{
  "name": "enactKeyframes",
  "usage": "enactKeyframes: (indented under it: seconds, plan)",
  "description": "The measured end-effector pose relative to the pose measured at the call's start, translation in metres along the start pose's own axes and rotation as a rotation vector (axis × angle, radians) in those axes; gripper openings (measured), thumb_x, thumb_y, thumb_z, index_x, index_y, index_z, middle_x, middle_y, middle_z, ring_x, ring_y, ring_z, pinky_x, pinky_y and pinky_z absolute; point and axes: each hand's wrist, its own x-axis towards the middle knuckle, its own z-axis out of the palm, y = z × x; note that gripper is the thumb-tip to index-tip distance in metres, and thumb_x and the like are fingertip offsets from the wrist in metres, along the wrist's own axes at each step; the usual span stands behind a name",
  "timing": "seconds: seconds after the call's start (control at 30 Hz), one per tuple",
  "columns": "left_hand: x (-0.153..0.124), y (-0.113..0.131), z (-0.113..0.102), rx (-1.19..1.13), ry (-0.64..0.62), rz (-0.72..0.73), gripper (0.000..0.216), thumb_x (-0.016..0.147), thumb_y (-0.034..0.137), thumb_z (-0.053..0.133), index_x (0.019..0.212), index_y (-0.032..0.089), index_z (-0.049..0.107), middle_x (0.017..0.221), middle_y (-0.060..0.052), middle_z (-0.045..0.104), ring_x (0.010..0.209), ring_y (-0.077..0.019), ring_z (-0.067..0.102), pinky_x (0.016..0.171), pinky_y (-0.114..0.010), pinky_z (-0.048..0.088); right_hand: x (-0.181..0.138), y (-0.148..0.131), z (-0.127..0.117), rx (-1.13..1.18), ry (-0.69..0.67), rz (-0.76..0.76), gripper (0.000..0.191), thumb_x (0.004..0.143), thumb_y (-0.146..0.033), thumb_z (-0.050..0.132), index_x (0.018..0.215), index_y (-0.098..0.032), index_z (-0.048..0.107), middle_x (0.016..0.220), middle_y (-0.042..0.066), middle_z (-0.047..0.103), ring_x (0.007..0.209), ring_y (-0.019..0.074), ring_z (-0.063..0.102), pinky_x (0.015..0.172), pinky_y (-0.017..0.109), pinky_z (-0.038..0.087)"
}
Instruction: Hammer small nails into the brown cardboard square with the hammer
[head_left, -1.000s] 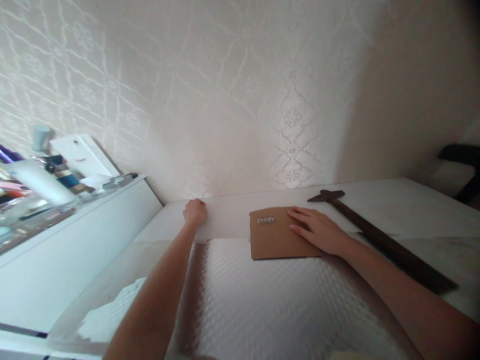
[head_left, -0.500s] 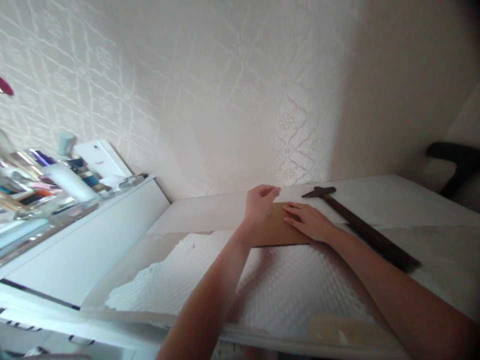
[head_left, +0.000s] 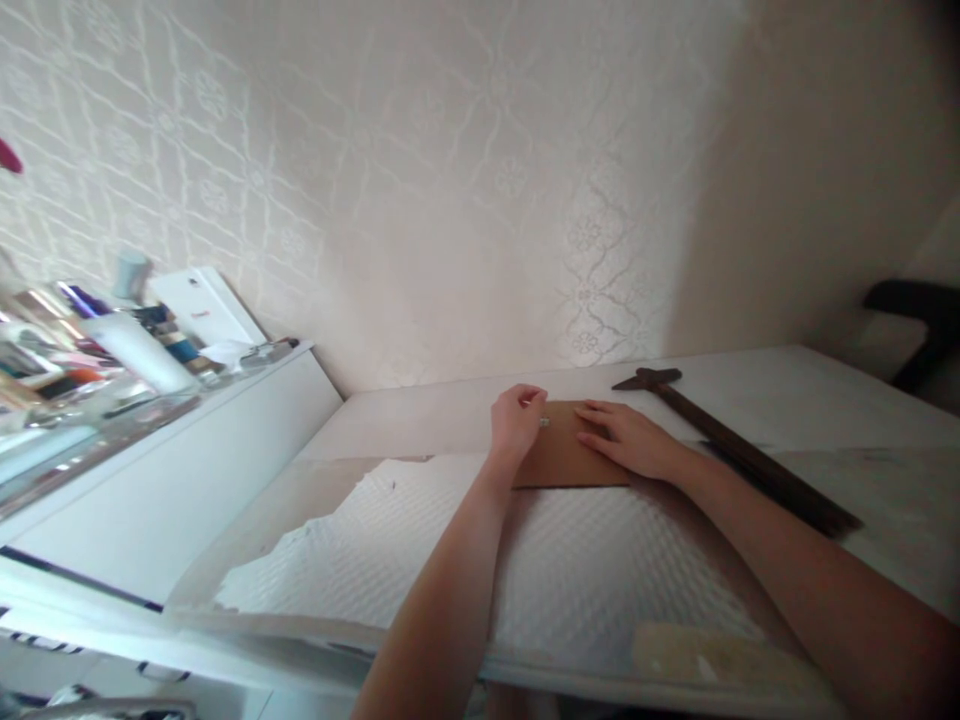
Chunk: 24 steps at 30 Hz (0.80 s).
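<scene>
- on the table (head_left: 757,395) lies one cardboard piece (head_left: 574,462), held down by my right hand (head_left: 637,445), spread flat, grasping nothing.
- my one left hand (head_left: 517,415) is over its left part, fingers drawn together; whether they pinch something, i cannot tell.
- i judge the present step is steadying; the next move calls for fine finger work.
- one hammer (head_left: 739,445) lies rightward.

Worn on the person's head, the camera sits close above the near edge of the bench (head_left: 420,422), facing forward and down along the forearms (head_left: 451,570) to the hands (head_left: 634,440); its wide view takes in the wall (head_left: 450,200) at the far side and a white cabinet (head_left: 187,455) at left.
</scene>
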Motion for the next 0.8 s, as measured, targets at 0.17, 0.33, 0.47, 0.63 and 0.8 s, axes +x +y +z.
enactKeyframes:
  seconds: [0.17, 0.33, 0.47, 0.63, 0.8]
  plan:
    - [0.0, 0.0, 0.002, 0.051, -0.048, -0.008, 0.014, 0.081, 0.023, 0.057, 0.085, 0.017, 0.069, 0.085, -0.004, 0.069, 0.078, -0.0144, 0.061, 0.074, -0.024, 0.045, -0.001, -0.001, -0.003, 0.014, -0.02, 0.009, 0.053, 0.087, -0.045, 0.04, 0.124, -0.009, 0.053, 0.13, 0.018, 0.047, 0.117, 0.0284, 0.045, 0.099, 0.043, 0.035]
    - [0.0, -0.006, 0.006, 0.044, -0.092, -0.026, 0.012, 0.077, 0.018, 0.06, 0.085, 0.017, 0.069, 0.083, -0.004, 0.069, 0.076, -0.0136, 0.061, 0.072, -0.023, 0.046, -0.002, -0.002, -0.004, 0.029, -0.013, 0.007, 0.052, 0.086, -0.045, 0.041, 0.123, -0.01, 0.055, 0.129, 0.017, 0.048, 0.117, 0.0286, 0.046, 0.099, 0.044, 0.035]
    - [0.0, -0.011, 0.009, 0.074, -0.129, -0.011, 0.012, 0.074, 0.017, 0.061, 0.082, 0.018, 0.069, 0.082, -0.004, 0.069, 0.077, -0.0149, 0.062, 0.074, -0.024, 0.046, -0.002, -0.002, -0.004, 0.011, -0.02, 0.002, 0.054, 0.086, -0.045, 0.041, 0.123, -0.007, 0.054, 0.128, 0.019, 0.048, 0.117, 0.0286, 0.045, 0.1, 0.043, 0.035]
    - [0.001, -0.016, 0.012, 0.119, -0.207, -0.019, 0.011, 0.073, 0.019, 0.061, 0.08, 0.021, 0.07, 0.084, -0.002, 0.07, 0.082, -0.0163, 0.062, 0.077, -0.025, 0.046, -0.001, -0.001, -0.004, 0.024, -0.022, 0.007, 0.051, 0.085, -0.045, 0.043, 0.123, -0.013, 0.055, 0.129, 0.015, 0.049, 0.117, 0.0275, 0.046, 0.1, 0.043, 0.035]
    - [0.002, -0.016, 0.012, 0.124, -0.231, -0.033, 0.011, 0.073, 0.021, 0.061, 0.08, 0.022, 0.07, 0.085, -0.001, 0.07, 0.083, -0.0166, 0.062, 0.078, -0.025, 0.046, -0.002, -0.001, -0.003, 0.036, -0.009, 0.009, 0.052, 0.085, -0.045, 0.043, 0.122, -0.011, 0.055, 0.128, 0.016, 0.05, 0.117, 0.0277, 0.046, 0.1, 0.043, 0.035]
